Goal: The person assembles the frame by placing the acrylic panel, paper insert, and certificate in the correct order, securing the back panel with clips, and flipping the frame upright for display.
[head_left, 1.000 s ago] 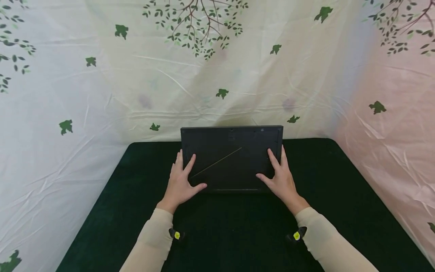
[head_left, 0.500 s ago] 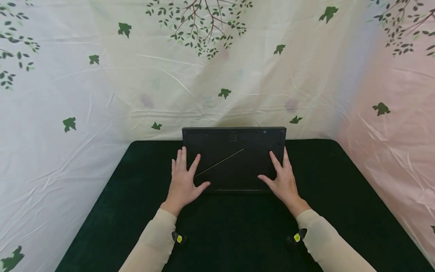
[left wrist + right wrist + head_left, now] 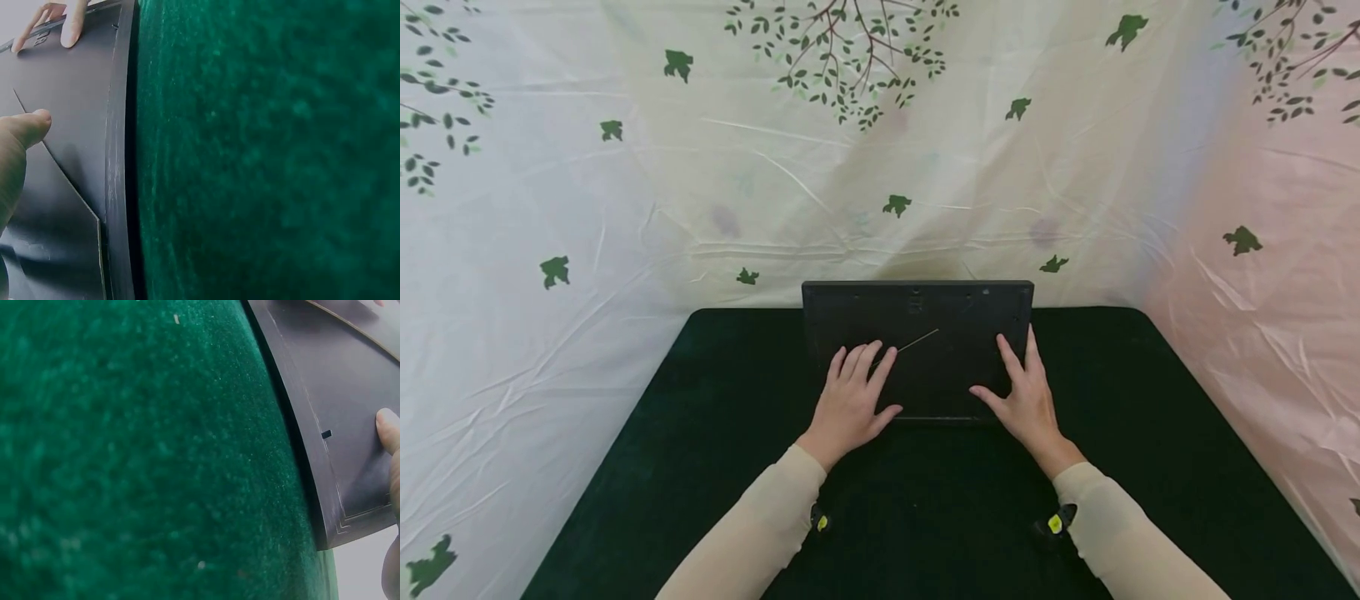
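A black picture frame (image 3: 955, 358) lies back side up at the far middle of the table, its top edge showing above the table's far edge. A thin pale diagonal line on its back is the edge of a stand flap (image 3: 53, 219). My left hand (image 3: 848, 412) rests on the lower left of the back, fingers spread and nearly straight, over part of that line. At the right side, my right hand (image 3: 1030, 408) touches the frame, with thumb and index finger on the back and another finger along the right edge. The frame's front is hidden.
Dark green velvety cloth covers the table (image 3: 925, 517). Behind and on both sides hangs pale fabric (image 3: 775, 183) printed with leaves and branches, close to the table's far edge. Dark straps with yellow marks sit at both wrists.
My left hand has moved from the frame's left edge inward to the right, onto its back. My right hand keeps its place at the right edge, and the frame is nearly still.
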Available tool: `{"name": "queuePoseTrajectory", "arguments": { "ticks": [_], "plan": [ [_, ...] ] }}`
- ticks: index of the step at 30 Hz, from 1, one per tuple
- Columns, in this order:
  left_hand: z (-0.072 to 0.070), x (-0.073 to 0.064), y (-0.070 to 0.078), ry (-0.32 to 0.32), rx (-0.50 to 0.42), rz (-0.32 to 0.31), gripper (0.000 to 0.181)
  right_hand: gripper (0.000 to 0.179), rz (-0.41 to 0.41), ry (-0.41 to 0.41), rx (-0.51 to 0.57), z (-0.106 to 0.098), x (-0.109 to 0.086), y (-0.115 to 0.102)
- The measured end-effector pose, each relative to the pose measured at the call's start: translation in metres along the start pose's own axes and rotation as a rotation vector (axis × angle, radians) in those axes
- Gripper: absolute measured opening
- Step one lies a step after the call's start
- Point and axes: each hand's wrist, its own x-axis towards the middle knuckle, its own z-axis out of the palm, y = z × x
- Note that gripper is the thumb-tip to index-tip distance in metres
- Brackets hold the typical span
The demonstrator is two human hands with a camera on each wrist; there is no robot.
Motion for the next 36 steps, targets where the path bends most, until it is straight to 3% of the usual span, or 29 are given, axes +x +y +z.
{"name": "queuePoseTrajectory", "arguments": {
  "ticks": [12,23,30,36],
  "plan": [
    [0.007,0.005,0.008,0.012,0.035,-0.017,0.091,0.105,-0.029,0.024,0.000,0.002,-0.004,0.001],
    [0.007,0.006,0.011,0.059,0.023,-0.030,0.073,0.107,-0.038,0.021,-0.016,0.000,-0.003,0.001],
    [0.007,0.005,0.014,0.071,-0.015,-0.045,0.070,0.106,-0.164,0.060,-0.050,-0.014,0.012,0.009],
    [0.007,0.005,0.017,0.087,-0.038,-0.044,0.070,0.091,-0.353,0.143,-0.132,-0.043,0.044,0.014]
  ]
}}
